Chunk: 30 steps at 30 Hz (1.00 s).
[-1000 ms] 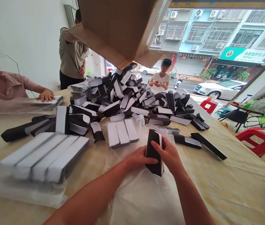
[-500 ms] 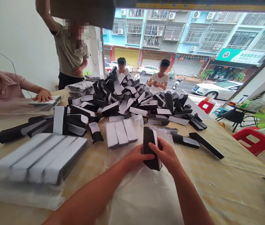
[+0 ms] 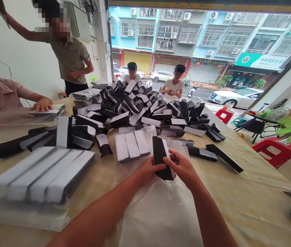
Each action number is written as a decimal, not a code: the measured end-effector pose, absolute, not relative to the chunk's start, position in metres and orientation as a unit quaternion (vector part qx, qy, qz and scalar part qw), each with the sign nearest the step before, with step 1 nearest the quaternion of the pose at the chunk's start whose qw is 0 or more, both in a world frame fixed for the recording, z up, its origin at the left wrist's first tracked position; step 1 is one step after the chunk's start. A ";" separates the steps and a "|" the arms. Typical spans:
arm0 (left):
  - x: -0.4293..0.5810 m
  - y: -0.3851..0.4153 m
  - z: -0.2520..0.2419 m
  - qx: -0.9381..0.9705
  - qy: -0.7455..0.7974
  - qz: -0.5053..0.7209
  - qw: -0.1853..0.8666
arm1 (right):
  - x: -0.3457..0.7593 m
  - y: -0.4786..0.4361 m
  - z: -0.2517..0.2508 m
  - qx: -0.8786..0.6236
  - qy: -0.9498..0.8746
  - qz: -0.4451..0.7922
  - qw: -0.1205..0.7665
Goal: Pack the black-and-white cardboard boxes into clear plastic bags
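Observation:
Both my hands grip a black box sleeve with white inner faces (image 3: 160, 157) upright above the table. My left hand (image 3: 149, 170) holds its left side, and my right hand (image 3: 182, 168) presses its right side. Its lower end reaches a clear plastic bag (image 3: 155, 212) spread under my forearms. Just beyond my hands, a bag holds a row of white-sided boxes (image 3: 131, 145). A large heap of black-and-white sleeves (image 3: 140, 109) lies farther off, and loose black sleeves (image 3: 202, 153) lie to the right.
A bagged pack of long boxes (image 3: 42, 175) lies at left on the cream table cover (image 3: 240, 192). Seated co-workers' hands (image 3: 42, 105) rest on a pack at left. A standing person (image 3: 69, 58) is behind the heap. Red stools (image 3: 276, 151) stand at right.
The cardboard carton above the heap has left view, and the standing person's arm has swung left. My hands still hold the sleeve, now slightly lower and left in view.

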<state>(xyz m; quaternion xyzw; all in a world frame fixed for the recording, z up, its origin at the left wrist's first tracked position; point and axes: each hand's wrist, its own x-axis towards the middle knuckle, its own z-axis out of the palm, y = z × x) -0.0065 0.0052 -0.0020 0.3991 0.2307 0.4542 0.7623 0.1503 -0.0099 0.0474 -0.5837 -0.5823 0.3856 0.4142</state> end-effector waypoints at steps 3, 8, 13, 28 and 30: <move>-0.007 0.004 0.000 0.388 0.233 0.454 0.768 | 0.150 -0.012 0.052 -0.577 -0.577 0.407 0.412; -0.009 0.003 0.003 0.405 0.210 0.429 0.780 | 0.147 -0.016 0.058 -0.567 -0.569 0.431 0.411; -0.010 0.004 0.002 0.403 0.214 0.422 0.783 | 0.147 -0.017 0.059 -0.570 -0.582 0.424 0.397; -0.008 0.002 0.006 0.387 0.223 0.440 0.779 | 0.150 -0.022 0.068 -0.612 -0.652 0.337 0.294; -0.008 0.003 0.004 0.386 0.221 0.444 0.777 | 0.151 -0.021 0.068 -0.613 -0.646 0.348 0.292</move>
